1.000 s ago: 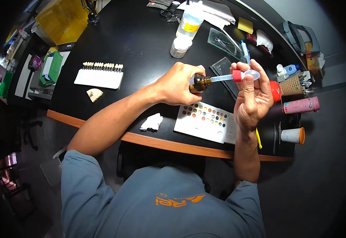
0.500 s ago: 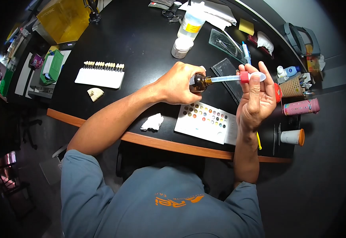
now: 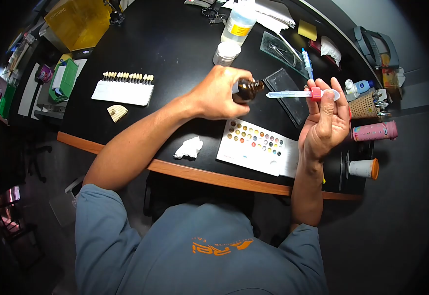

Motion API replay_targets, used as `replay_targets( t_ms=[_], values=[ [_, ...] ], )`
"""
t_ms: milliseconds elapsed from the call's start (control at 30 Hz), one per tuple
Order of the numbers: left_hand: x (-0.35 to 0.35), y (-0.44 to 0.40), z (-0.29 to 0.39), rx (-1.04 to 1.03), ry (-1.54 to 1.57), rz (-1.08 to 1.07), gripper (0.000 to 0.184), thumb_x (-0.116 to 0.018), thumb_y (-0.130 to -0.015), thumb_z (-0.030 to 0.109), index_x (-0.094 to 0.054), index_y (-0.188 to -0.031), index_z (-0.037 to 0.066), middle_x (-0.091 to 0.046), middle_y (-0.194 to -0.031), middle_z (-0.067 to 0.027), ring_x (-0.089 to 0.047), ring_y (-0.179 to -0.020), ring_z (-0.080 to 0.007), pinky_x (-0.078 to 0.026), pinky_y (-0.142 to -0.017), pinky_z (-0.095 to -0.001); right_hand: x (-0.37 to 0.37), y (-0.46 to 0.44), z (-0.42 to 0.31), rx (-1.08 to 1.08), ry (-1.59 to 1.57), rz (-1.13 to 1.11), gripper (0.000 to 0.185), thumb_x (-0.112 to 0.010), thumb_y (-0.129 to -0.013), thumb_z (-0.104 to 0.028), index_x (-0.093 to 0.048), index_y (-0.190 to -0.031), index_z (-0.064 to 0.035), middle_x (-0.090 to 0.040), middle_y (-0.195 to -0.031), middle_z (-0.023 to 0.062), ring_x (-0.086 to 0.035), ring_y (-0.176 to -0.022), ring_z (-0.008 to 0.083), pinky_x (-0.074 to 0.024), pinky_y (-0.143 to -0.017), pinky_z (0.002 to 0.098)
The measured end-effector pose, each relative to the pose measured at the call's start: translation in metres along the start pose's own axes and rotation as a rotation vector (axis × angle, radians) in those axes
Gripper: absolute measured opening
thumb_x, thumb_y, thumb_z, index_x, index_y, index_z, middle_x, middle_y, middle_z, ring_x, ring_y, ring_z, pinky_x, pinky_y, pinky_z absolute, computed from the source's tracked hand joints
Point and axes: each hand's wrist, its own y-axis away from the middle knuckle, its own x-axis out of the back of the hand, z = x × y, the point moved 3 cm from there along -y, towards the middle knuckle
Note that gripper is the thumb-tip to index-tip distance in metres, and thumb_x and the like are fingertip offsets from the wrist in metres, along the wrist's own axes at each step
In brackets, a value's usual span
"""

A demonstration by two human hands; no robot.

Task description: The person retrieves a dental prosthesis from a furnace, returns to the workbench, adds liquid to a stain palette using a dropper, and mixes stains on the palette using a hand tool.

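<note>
My left hand (image 3: 220, 93) is wrapped round a small brown glass bottle (image 3: 247, 90), tilted on its side with its open neck pointing right. Between the fingers and thumb of my right hand (image 3: 325, 120) is a dropper (image 3: 293, 94) with a red collar and a pale bulb. Its clear tube lies nearly level, its tip just right of the bottle's mouth and apart from it. Below the hands, a white palette (image 3: 251, 147) with rows of coloured wells rests on the table. A crumpled white tissue (image 3: 189, 148) lies left of the palette.
On the black table (image 3: 170, 54) stand a white jar (image 3: 226, 53) and a large bottle with a yellow label (image 3: 237, 27). A tooth shade guide (image 3: 122, 92) and a beige dental model (image 3: 117, 113) lie left. Rightward are a glass slab (image 3: 279, 49), a dark slab (image 3: 286, 98) and a pink tumbler (image 3: 374, 131).
The dropper has come out of the bottle's neck as my right hand moved right. My left hand and the bottle have shifted slightly up the view.
</note>
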Motion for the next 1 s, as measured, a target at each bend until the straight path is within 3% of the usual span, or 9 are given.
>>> replay_targets(
  t_ms=[100,167,300,1000],
  values=[
    [0.012,-0.003,-0.005,-0.104,-0.067,0.132,0.028,-0.075,-0.069,0.008,-0.065,-0.092,-0.004,-0.07,-0.081,-0.0127,-0.065,-0.073,-0.014,-0.054,-0.074,-0.032,0.001,0.004,0.004,-0.045,0.029,-0.039,0.034,-0.059,-0.103,-0.004,-0.053,-0.133,0.0123,-0.071,-0.11,0.0245,-0.074,-0.101,0.0295,-0.0627,-0.092,0.0383],
    [0.024,-0.004,-0.003,0.016,-0.1,0.112,0.032,-0.076,-0.07,0.01,-0.066,-0.097,-0.005,-0.07,-0.083,-0.0115,-0.065,-0.076,-0.0133,-0.054,-0.075,-0.031,0.0,0.01,0.012,-0.107,0.08,-0.084,0.033,-0.059,-0.103,-0.003,-0.054,-0.132,0.0118,-0.072,-0.109,0.0239,-0.074,-0.1,0.0287,-0.0624,-0.092,0.0375],
    [0.033,-0.005,-0.011,-0.006,-0.094,0.198,0.044,-0.076,-0.072,0.011,-0.067,-0.11,-0.009,-0.073,-0.091,-0.0116,-0.069,-0.086,-0.0143,-0.055,-0.084,-0.0299,-0.009,0.02,0.027,-0.188,0.141,-0.209,0.033,-0.063,-0.101,-0.002,-0.057,-0.13,0.0107,-0.073,-0.108,0.0218,-0.074,-0.098,0.0243,-0.0607,-0.091,0.0335],
    [0.032,-0.006,-0.01,0.004,-0.118,0.146,0.048,-0.077,-0.07,0.01,-0.067,-0.113,-0.01,-0.073,-0.096,-0.015,-0.071,-0.088,-0.0179,-0.057,-0.085,-0.0317,-0.017,0.03,0.042,-0.267,0.208,-0.313,0.031,-0.067,-0.099,-0.005,-0.06,-0.126,0.0096,-0.074,-0.106,0.0184,-0.074,-0.099,0.0217,-0.06,-0.09,0.0314]
  ],
)
